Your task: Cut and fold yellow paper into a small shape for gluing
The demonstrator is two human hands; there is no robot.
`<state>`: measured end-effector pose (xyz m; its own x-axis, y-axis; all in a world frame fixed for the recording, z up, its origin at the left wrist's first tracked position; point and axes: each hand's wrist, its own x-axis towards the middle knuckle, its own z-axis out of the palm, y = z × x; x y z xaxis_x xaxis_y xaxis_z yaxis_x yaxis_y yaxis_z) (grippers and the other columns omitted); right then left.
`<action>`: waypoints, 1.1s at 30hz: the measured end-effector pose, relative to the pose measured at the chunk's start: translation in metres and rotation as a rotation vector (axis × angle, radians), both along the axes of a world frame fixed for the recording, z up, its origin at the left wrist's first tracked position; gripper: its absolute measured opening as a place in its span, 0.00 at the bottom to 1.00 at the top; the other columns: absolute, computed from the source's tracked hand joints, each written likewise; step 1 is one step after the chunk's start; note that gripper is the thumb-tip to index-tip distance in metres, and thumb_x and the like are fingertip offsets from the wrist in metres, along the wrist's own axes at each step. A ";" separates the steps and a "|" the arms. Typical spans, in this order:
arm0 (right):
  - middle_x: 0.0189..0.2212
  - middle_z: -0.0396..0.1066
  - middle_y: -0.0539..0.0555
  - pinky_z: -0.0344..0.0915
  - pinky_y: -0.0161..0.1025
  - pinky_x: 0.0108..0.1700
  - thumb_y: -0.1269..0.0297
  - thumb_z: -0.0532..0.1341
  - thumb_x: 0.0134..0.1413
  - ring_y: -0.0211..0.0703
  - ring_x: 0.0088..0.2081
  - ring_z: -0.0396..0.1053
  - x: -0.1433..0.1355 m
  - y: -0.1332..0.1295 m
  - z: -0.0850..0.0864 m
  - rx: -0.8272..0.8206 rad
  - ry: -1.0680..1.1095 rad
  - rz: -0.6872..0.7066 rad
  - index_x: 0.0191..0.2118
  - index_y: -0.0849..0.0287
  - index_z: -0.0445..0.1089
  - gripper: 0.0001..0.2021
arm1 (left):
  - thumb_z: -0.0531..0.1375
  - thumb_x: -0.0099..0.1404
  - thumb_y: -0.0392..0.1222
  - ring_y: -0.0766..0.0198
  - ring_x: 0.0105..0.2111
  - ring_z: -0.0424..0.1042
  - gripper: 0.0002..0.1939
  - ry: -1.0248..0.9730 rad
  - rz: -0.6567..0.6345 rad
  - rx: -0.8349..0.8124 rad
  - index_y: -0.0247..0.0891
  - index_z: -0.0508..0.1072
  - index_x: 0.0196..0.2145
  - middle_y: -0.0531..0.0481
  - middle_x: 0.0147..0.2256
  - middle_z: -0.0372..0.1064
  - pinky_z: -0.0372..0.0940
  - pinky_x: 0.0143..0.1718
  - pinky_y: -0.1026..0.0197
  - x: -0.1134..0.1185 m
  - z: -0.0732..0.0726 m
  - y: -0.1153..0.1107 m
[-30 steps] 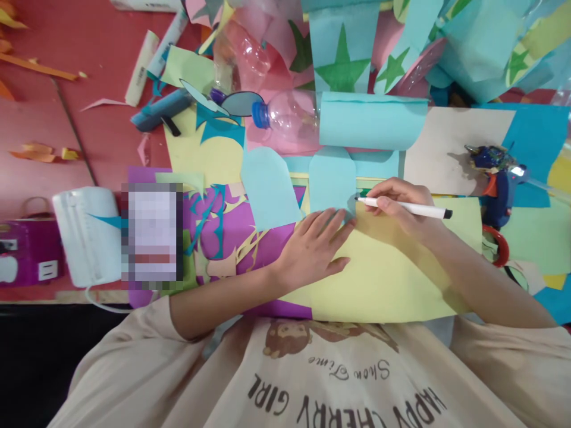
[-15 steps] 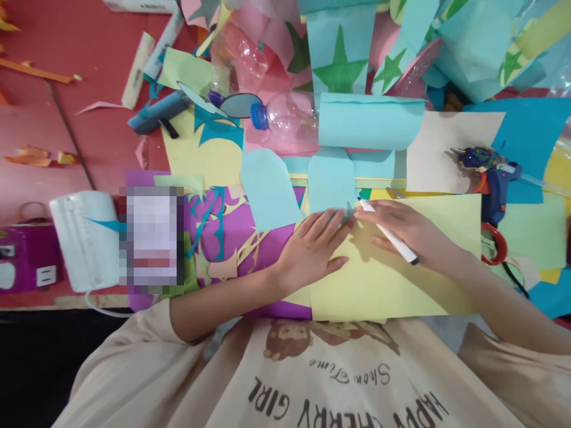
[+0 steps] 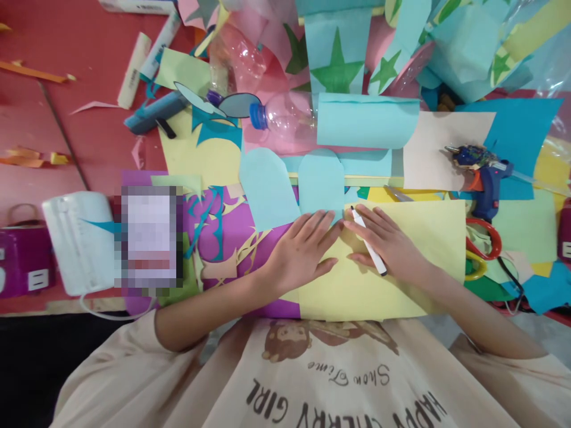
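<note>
**Both hands flat on the yellow sheet, pen under my right**

Closest to me lies the pale yellow sheet of paper [image 3: 401,261], spread flat on the counter [image 3: 89,119] against my shirt. My left hand [image 3: 298,252] rests palm down with fingers spread and gripping nothing, its fingertips on the lower edge of the light blue paper piece with a rounded top [image 3: 321,181], which overlaps the yellow sheet's far corner. My right hand [image 3: 386,244] lies just beside it, the two nearly touching at the fingertips. It presses down on the yellow sheet with the slim white marker pen with a black tip [image 3: 368,241] held loosely between the fingers, the tip pointing away from me toward the blue piece.

To the left, a purple sheet with teal cut-outs [image 3: 223,238] lies under the yellow one. To the right sit red-handled scissors [image 3: 486,238], and beyond them a blue glue gun [image 3: 484,172]. Farther off, a clear plastic bottle with a blue cap [image 3: 281,119] lies on its side beside a rolled light blue sheet [image 3: 366,122]. Beyond that are blue papers with green stars [image 3: 338,65].
</note>
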<state>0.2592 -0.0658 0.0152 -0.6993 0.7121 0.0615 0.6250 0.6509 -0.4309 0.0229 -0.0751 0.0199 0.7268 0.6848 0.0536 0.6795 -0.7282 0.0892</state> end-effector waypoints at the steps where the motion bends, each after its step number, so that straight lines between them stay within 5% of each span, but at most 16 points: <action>1: 0.64 0.60 0.61 0.57 0.58 0.65 0.58 0.58 0.62 0.52 0.68 0.52 0.001 0.001 0.000 0.008 0.000 0.003 0.66 0.56 0.51 0.30 | 0.50 0.70 0.50 0.49 0.59 0.63 0.28 0.004 -0.001 -0.006 0.30 0.62 0.61 0.34 0.60 0.62 0.58 0.60 0.49 0.000 0.000 0.000; 8: 0.61 0.65 0.62 0.63 0.54 0.62 0.61 0.59 0.61 0.51 0.66 0.57 0.004 0.009 0.006 0.042 0.009 0.028 0.63 0.57 0.56 0.25 | 0.49 0.71 0.50 0.48 0.59 0.63 0.27 -0.015 0.001 0.001 0.31 0.63 0.61 0.35 0.61 0.62 0.60 0.59 0.47 0.003 -0.002 0.000; 16: 0.53 0.73 0.62 0.69 0.53 0.56 0.61 0.56 0.64 0.52 0.59 0.66 -0.012 0.012 0.002 0.125 0.085 0.076 0.58 0.58 0.60 0.19 | 0.46 0.72 0.50 0.50 0.59 0.63 0.24 0.020 0.103 -0.022 0.38 0.65 0.58 0.42 0.63 0.60 0.54 0.62 0.32 0.004 0.000 -0.007; 24: 0.53 0.72 0.63 0.70 0.51 0.55 0.60 0.57 0.63 0.51 0.58 0.68 -0.010 0.015 0.001 0.055 0.165 0.040 0.58 0.57 0.60 0.19 | 0.51 0.69 0.50 0.49 0.61 0.62 0.26 -0.032 0.045 -0.045 0.31 0.64 0.58 0.36 0.61 0.61 0.59 0.62 0.47 0.004 -0.002 -0.003; 33: 0.54 0.71 0.62 0.69 0.53 0.55 0.61 0.57 0.63 0.52 0.59 0.67 -0.010 0.014 0.001 -0.008 0.196 0.032 0.58 0.55 0.61 0.19 | 0.49 0.69 0.49 0.47 0.59 0.63 0.25 -0.047 0.032 -0.021 0.31 0.65 0.57 0.35 0.60 0.63 0.60 0.60 0.46 0.004 -0.005 -0.002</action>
<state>0.2494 -0.0516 0.0165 -0.6967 0.6908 0.1934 0.5078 0.6654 -0.5472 0.0266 -0.0772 0.0149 0.7012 0.7092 0.0729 0.6974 -0.7035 0.1369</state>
